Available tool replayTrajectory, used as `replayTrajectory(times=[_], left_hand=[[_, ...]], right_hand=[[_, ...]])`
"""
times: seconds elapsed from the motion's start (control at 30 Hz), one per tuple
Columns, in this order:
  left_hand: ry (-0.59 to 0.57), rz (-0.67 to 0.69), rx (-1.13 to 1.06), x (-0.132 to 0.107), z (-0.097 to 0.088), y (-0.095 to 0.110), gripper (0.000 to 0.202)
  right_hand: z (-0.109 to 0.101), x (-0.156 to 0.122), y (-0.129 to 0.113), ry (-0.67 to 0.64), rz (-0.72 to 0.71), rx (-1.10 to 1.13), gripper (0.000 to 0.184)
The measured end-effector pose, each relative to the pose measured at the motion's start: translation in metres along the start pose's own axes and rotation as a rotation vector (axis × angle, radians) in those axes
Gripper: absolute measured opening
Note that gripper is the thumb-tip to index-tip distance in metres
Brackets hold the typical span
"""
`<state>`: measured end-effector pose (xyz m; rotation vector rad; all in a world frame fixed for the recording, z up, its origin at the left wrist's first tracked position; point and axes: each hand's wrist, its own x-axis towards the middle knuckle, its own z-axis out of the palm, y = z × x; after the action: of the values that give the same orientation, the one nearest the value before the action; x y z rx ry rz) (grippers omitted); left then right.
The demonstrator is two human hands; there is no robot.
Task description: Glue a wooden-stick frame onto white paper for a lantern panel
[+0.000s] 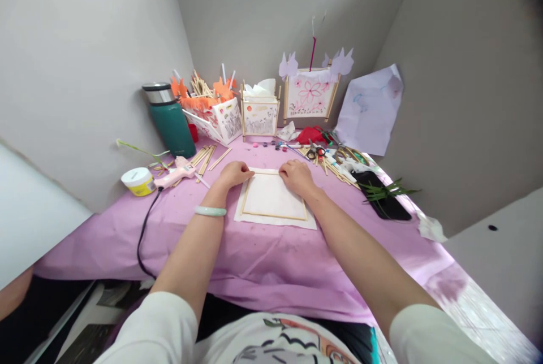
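Observation:
A white sheet lies flat in front of me, with a square frame of thin wooden sticks on top of it. At the sheet's far left corner, my left hand is closed, thumb and fingertips pinching the edge. My right hand has its fingers curled down on the far right corner, where it hides part of the frame. Between the hands, the sheet's far edge looks folded over the far stick. A pale green bangle circles my left wrist.
On the purple tablecloth, a pink glue gun, a white-and-yellow tub and a green tumbler stand left. Decorated paper boxes line the back. Scissors, loose sticks and a black phone lie right.

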<state>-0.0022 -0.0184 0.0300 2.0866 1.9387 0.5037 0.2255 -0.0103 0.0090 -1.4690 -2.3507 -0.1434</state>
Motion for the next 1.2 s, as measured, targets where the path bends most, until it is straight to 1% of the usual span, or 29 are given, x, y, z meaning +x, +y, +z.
replayTrajectory(times=[0.13, 0.3, 0.47, 0.63, 0.8, 1.07, 1.2], left_hand=[[-0.045, 0.025, -0.035, -0.0043, -0.0043, -0.0002, 0.026], [-0.082, 0.021, -0.04, -0.0089, -0.0074, 0.0018, 0.026], [-0.06, 0.018, -0.01, -0.0075, -0.0054, 0.0041, 0.023], [-0.019, -0.017, 0.02, -0.0063, -0.0025, 0.0076, 0.02], [0.01, -0.03, 0.029, -0.0068, -0.0031, 0.009, 0.02], [-0.026, -0.034, -0.004, -0.0057, -0.0049, 0.0026, 0.02], [-0.017, -0.032, -0.012, -0.0046, -0.0035, 0.0018, 0.02]], right_hand=[[0.0, -0.0002, -0.0016, 0.007, 0.001, -0.003, 0.023], [-0.0001, -0.001, -0.0032, 0.021, 0.001, -0.009, 0.024], [0.0004, -0.001, -0.0046, 0.032, 0.004, -0.022, 0.023], [0.0011, -0.0005, -0.0051, 0.036, 0.004, -0.029, 0.023], [0.0018, -0.0006, -0.0048, 0.037, 0.004, -0.032, 0.023], [0.0014, -0.0016, -0.0044, 0.029, 0.006, -0.027, 0.025], [0.0017, -0.0015, -0.0043, 0.027, 0.005, -0.028, 0.026]])
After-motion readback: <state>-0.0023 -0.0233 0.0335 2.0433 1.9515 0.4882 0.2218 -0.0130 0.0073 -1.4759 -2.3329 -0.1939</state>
